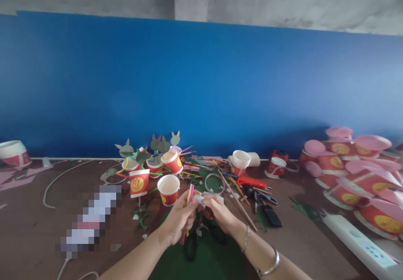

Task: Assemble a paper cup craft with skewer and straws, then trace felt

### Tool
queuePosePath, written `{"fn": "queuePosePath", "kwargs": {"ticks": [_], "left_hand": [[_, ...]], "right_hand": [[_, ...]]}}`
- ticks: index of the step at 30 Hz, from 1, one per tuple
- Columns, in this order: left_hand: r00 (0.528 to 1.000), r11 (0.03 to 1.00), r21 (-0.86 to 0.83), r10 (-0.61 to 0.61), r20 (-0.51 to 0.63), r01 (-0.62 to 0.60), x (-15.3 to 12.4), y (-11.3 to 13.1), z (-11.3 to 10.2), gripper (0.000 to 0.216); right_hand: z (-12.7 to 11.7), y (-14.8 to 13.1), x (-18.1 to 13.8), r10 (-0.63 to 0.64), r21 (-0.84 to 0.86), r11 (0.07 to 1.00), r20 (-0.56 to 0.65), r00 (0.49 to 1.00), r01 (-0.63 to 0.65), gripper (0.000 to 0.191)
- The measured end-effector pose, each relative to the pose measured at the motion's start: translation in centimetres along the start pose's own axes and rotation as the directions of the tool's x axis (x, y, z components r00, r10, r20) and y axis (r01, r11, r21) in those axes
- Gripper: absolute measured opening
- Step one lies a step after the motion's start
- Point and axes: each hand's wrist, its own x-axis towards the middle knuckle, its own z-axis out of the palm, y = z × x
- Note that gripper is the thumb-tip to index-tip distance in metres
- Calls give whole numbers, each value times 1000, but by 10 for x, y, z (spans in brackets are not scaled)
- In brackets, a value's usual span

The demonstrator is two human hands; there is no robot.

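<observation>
My left hand [182, 217] is closed around a pink-and-white strip or straw [191, 192], whose lower end shows below the fingers with a bit of yellow. Between the fingertips of both hands lies a small whitish, shiny piece [199, 198], possibly tape. My right hand [218, 211] is pinched on its right side, fingers meeting the left thumb. Beneath the hands, dark-handled scissors [190, 246] rest on green paper [201, 263]. Just behind the left hand stands a red-and-white paper cup [168, 191]. A ring-shaped roll [215, 183] lies behind the right hand.
Several cups with green animal-head cutouts [126, 150] stand at the back left. Loose coloured straws [201, 162] are heaped behind. A red-handled tool [252, 182] and black key fob [271, 216] lie right, near a power strip [359, 242] and stacked pink-topped cups [343, 175]. A blurred-out phone-like object [91, 219] is left.
</observation>
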Motion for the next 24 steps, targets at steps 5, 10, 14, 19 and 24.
{"fn": "queuePosePath", "kwargs": {"ticks": [5, 10, 14, 19, 24], "left_hand": [[1000, 998, -65, 14, 26, -12, 0, 1, 0, 43], [999, 990, -138, 1, 42, 5, -2, 4, -1, 47], [999, 993, -122, -2, 48, 8, -2, 4, -2, 45], [999, 998, -61, 6, 53, -3, -1, 2, -2, 41], [999, 999, 26, 22, 44, -23, -3, 0, 2, 43]], "right_hand": [[-1, 1, 1, 39, 72, 997, 30, 999, -41, 17], [-3, 2, 1, 72, 118, 990, 62, 995, -79, 13], [-4, 1, 1, 68, 125, 989, 71, 995, -76, 16], [-5, 2, 2, 48, 93, 994, 46, 998, -52, 20], [-4, 5, 3, 27, -17, 999, 0, 1000, -27, 28]]}}
